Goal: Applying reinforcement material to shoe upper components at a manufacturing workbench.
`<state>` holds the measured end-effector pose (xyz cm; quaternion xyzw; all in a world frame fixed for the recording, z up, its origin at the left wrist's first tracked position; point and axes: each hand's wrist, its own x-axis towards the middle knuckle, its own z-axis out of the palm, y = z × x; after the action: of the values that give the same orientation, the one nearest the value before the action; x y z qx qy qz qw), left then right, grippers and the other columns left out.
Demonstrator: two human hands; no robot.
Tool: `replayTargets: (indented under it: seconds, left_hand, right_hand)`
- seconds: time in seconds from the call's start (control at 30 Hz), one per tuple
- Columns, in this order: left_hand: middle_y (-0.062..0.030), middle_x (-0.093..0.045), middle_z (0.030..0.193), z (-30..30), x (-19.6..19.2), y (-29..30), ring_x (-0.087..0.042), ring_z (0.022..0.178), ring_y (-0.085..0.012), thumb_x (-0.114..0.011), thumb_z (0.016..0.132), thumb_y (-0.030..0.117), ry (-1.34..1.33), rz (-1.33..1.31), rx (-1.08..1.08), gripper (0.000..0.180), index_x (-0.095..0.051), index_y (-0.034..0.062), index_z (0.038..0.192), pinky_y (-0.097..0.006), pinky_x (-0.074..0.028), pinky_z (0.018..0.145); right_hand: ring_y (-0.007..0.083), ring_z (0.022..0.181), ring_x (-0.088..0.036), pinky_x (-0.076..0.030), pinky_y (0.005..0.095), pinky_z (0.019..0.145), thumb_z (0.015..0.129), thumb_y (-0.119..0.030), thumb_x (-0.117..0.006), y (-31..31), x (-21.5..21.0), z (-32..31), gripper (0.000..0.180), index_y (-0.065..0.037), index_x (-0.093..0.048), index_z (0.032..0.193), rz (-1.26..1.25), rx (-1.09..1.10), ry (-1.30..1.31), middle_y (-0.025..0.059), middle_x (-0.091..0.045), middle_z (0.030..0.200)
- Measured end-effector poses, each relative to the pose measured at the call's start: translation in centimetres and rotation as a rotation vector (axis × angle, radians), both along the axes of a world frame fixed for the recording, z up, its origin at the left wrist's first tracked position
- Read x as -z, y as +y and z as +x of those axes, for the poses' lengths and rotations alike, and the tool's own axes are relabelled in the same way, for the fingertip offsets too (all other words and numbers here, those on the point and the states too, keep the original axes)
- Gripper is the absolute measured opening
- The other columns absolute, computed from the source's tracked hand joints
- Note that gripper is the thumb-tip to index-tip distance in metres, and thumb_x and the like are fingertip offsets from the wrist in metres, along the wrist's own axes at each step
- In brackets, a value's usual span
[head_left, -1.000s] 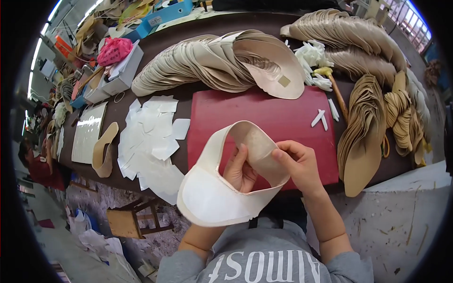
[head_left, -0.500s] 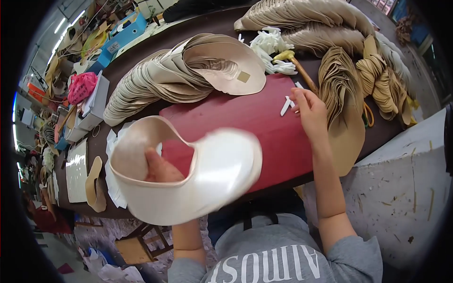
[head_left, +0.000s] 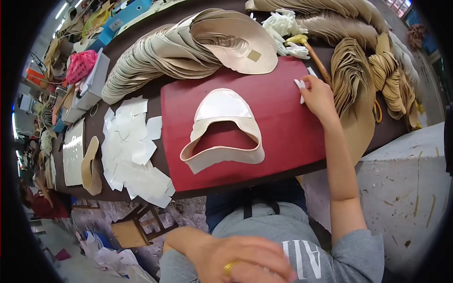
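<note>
On the red mat (head_left: pixel 278 137) a beige shoe upper (head_left: pixel 222 157) with a glossy white toe (head_left: pixel 222 104) lies alone. My right hand (head_left: pixel 320 96) is at the mat's right edge, fingertips pinched on a narrow white strip (head_left: pixel 301 90). Close to my chest is my left hand (head_left: pixel 240 257), smeared by motion and seen from its back, with a gold ring on one finger. Its fingertips are hard to make out, and nothing shows in it.
A long stack of nested uppers (head_left: pixel 155 61) curves behind the mat. White sheets (head_left: pixel 130 146) lie to its left. A hammer (head_left: pixel 315 59), white strips (head_left: pixel 283 26) and bundled brown pieces (head_left: pixel 351 70) are at the right. A pale block (head_left: pixel 401 188) stands beside the table.
The upper was in my left hand above the mat; now it lies on the mat, let go. My left hand has drawn back toward my chest. My right hand has closed on a white strip.
</note>
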<state>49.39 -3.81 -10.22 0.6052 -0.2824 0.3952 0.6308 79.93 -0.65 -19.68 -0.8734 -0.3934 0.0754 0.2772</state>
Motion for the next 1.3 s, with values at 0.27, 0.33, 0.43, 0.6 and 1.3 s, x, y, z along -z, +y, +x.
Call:
replayTargets:
  seconds: [0.27, 0.33, 0.43, 0.6, 1.3]
  left_hand:
    - [-0.0061, -0.061, 0.116, 0.0, 0.7, -1.2, -0.062, 0.102, -0.0292, -0.060, 0.087, 0.012, 0.258, 0.460, -0.444, 0.022, -0.062, 0.0138, 0.109, -0.044, -0.048, 0.092]
    - [-0.0087, -0.057, 0.125, -1.0, 2.2, 1.2, -0.058, 0.110, -0.0264, -0.066, 0.079, 0.012, 0.508, 0.747, -0.695, 0.039, -0.060, 0.0144, 0.118, -0.042, -0.043, 0.098]
    - [-0.0103, -0.064, 0.111, -1.8, 3.1, 5.3, -0.062, 0.098, -0.0260, -0.067, 0.071, 0.003, 0.837, 0.919, -1.402, 0.044, -0.063, 0.0099, 0.114, -0.038, -0.048, 0.087]
    - [-0.0103, -0.065, 0.105, -3.3, 3.9, 7.8, -0.059, 0.090, -0.0190, -0.057, 0.078, -0.004, 1.202, 0.412, -1.026, 0.042, -0.059, 0.0021, 0.119, -0.026, -0.046, 0.077]
    - [-0.0097, -0.065, 0.102, -0.7, 3.3, 6.4, -0.054, 0.082, -0.0124, -0.049, 0.085, 0.002, 0.922, -0.483, -0.556, 0.039, -0.056, -0.0047, 0.122, -0.020, -0.041, 0.071]
  right_hand:
    - [0.0121, 0.068, -0.057, -0.046, 0.0227, 0.064, 0.082, -0.013, -0.061, -1.3, -1.7, 0.0, 0.021, -0.002, -0.065, 0.100, -0.011, -0.038, 0.310, 0.0043, -0.063, 0.078]
    - [0.0094, 0.070, -0.056, -0.045, 0.0205, 0.064, 0.084, -0.013, -0.060, -1.0, -1.9, 0.4, 0.020, -0.002, -0.066, 0.100, 0.035, 0.000, 0.480, 0.0038, -0.062, 0.078]
    - [0.0078, 0.071, -0.056, -0.044, 0.0189, 0.063, 0.086, -0.014, -0.059, -1.0, -1.9, 2.6, 0.020, -0.001, -0.065, 0.100, 0.062, -0.036, 0.604, 0.0033, -0.062, 0.079]
    - [0.0065, 0.073, -0.057, -0.046, 0.0163, 0.065, 0.089, -0.012, -0.060, -1.6, -4.0, 1.6, 0.017, 0.000, -0.062, 0.100, 0.462, -0.117, 0.789, 0.0033, -0.063, 0.083]
    - [0.0100, 0.070, -0.061, -0.051, 0.0195, 0.064, 0.080, 0.003, -0.069, -2.9, -2.8, -17.5, 0.020, 0.002, -0.064, 0.099, 0.886, -0.337, 0.414, 0.0062, -0.068, 0.087]
